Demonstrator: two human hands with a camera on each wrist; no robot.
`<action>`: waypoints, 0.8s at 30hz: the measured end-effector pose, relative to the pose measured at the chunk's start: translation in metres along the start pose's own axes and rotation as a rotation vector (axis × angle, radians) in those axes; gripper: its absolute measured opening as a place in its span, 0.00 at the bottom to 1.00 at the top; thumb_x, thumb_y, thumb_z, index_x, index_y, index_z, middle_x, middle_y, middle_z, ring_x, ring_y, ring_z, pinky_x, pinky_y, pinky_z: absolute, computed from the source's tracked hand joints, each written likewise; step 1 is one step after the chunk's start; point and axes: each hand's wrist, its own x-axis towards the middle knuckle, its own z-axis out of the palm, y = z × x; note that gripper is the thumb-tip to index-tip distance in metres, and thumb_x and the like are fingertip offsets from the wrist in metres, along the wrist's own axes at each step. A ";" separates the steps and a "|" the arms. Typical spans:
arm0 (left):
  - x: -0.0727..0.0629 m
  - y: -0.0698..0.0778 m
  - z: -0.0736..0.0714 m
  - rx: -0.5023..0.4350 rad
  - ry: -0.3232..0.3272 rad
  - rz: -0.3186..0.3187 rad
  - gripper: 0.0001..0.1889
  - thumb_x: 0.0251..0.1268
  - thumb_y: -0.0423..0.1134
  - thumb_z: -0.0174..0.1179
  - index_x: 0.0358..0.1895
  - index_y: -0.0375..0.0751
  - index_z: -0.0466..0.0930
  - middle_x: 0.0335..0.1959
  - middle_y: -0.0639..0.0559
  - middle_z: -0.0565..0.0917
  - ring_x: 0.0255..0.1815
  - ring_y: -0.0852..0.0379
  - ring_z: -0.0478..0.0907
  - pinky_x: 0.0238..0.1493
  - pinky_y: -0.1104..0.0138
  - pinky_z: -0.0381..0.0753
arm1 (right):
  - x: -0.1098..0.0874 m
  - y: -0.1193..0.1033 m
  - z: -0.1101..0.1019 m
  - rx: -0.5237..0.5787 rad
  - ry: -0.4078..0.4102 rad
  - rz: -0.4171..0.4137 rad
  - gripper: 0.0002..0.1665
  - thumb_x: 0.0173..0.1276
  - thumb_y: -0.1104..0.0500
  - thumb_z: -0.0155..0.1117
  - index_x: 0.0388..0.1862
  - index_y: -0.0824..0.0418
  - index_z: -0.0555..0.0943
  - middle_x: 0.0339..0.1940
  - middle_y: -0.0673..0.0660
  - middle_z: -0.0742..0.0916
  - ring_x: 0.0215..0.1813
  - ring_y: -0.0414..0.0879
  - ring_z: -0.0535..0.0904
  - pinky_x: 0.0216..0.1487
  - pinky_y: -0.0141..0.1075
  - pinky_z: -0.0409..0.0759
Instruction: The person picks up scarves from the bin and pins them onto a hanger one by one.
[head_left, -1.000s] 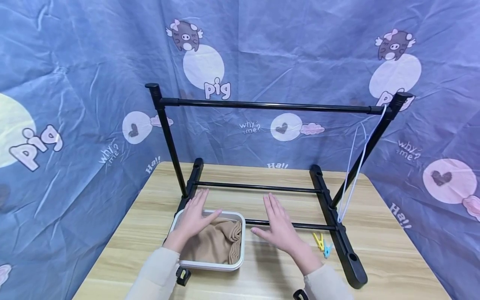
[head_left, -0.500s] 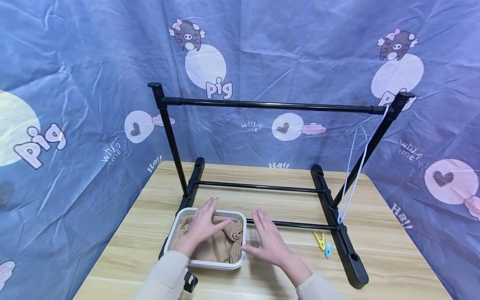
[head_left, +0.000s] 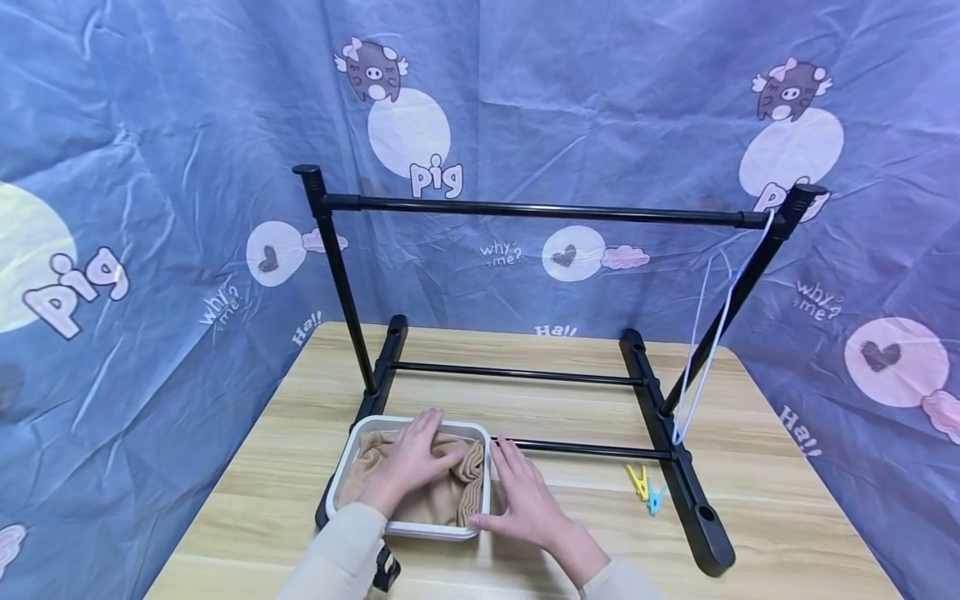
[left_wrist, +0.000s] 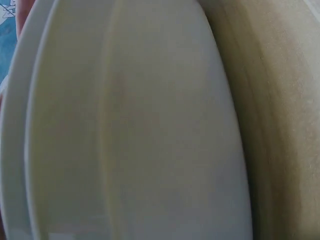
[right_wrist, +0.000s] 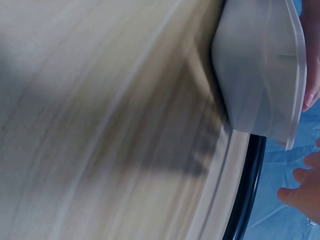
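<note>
A white plastic bin (head_left: 431, 531) holds folded brown cloth (head_left: 437, 502). My left hand (head_left: 411, 462) is over the bin with its fingers relaxed, above the cloth; contact cannot be made out. Beside the bin's right wall is my right hand (head_left: 527, 500), fingers extended and its thumb at the rim. The left wrist view is filled by the bin's outer wall (left_wrist: 160, 120). In the right wrist view, the bin (right_wrist: 260, 65) stands at the upper right, with fingertips (right_wrist: 304, 187) below it.
A black rack (head_left: 525, 210) stands on the wooden table (head_left: 285, 467), its lower bar (head_left: 592, 451) running behind my right hand. A white cord loop (head_left: 708, 350) hangs from its right post. Yellow (head_left: 637, 482) and blue (head_left: 655, 500) clothespins lie by the right foot.
My left hand has come down and slightly right over the bin. My right hand has moved left and nearer, up to the bin's right side. The bin stays about where it was.
</note>
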 end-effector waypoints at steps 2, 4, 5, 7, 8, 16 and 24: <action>-0.002 0.000 0.003 0.029 0.034 0.033 0.39 0.49 0.58 0.56 0.58 0.31 0.61 0.59 0.37 0.62 0.60 0.44 0.56 0.56 0.49 0.51 | -0.001 0.000 0.002 -0.010 0.001 -0.016 0.61 0.41 0.30 0.59 0.62 0.71 0.55 0.65 0.64 0.55 0.63 0.60 0.52 0.55 0.53 0.56; -0.004 0.001 0.005 0.046 0.073 0.067 0.38 0.48 0.56 0.57 0.57 0.30 0.63 0.58 0.37 0.64 0.59 0.44 0.58 0.56 0.50 0.52 | -0.002 -0.001 0.004 -0.013 0.000 -0.025 0.60 0.41 0.31 0.60 0.62 0.72 0.56 0.65 0.65 0.56 0.63 0.60 0.52 0.55 0.53 0.56; -0.005 0.001 0.006 0.049 0.091 0.083 0.37 0.48 0.55 0.58 0.56 0.29 0.64 0.57 0.37 0.65 0.58 0.43 0.59 0.56 0.50 0.53 | -0.002 -0.001 0.004 -0.014 0.000 -0.027 0.60 0.41 0.31 0.60 0.61 0.72 0.56 0.64 0.65 0.57 0.63 0.60 0.52 0.55 0.53 0.56; -0.007 0.002 0.009 0.053 0.118 0.107 0.37 0.48 0.55 0.58 0.55 0.29 0.65 0.56 0.37 0.66 0.57 0.43 0.61 0.55 0.50 0.54 | -0.003 -0.001 0.005 -0.016 -0.004 -0.027 0.60 0.41 0.31 0.60 0.61 0.73 0.56 0.63 0.66 0.58 0.63 0.60 0.52 0.55 0.53 0.56; -0.007 0.002 0.010 0.054 0.129 0.110 0.36 0.47 0.55 0.58 0.55 0.29 0.65 0.55 0.37 0.67 0.57 0.43 0.61 0.55 0.50 0.55 | -0.003 -0.002 0.005 -0.019 -0.008 -0.025 0.61 0.41 0.31 0.59 0.61 0.73 0.56 0.63 0.67 0.58 0.63 0.60 0.52 0.55 0.53 0.56; -0.018 0.005 0.016 0.079 0.121 0.092 0.35 0.49 0.57 0.56 0.55 0.33 0.67 0.57 0.39 0.66 0.58 0.46 0.60 0.55 0.51 0.56 | -0.005 -0.003 0.007 -0.027 -0.038 -0.020 0.61 0.44 0.25 0.50 0.61 0.73 0.56 0.63 0.67 0.60 0.63 0.60 0.53 0.54 0.53 0.57; -0.024 0.006 0.021 0.080 0.131 0.075 0.35 0.49 0.56 0.56 0.54 0.29 0.67 0.55 0.37 0.67 0.57 0.44 0.61 0.55 0.53 0.57 | -0.006 -0.002 0.008 -0.020 -0.057 -0.013 0.61 0.44 0.26 0.50 0.62 0.72 0.56 0.62 0.66 0.61 0.62 0.58 0.55 0.54 0.53 0.58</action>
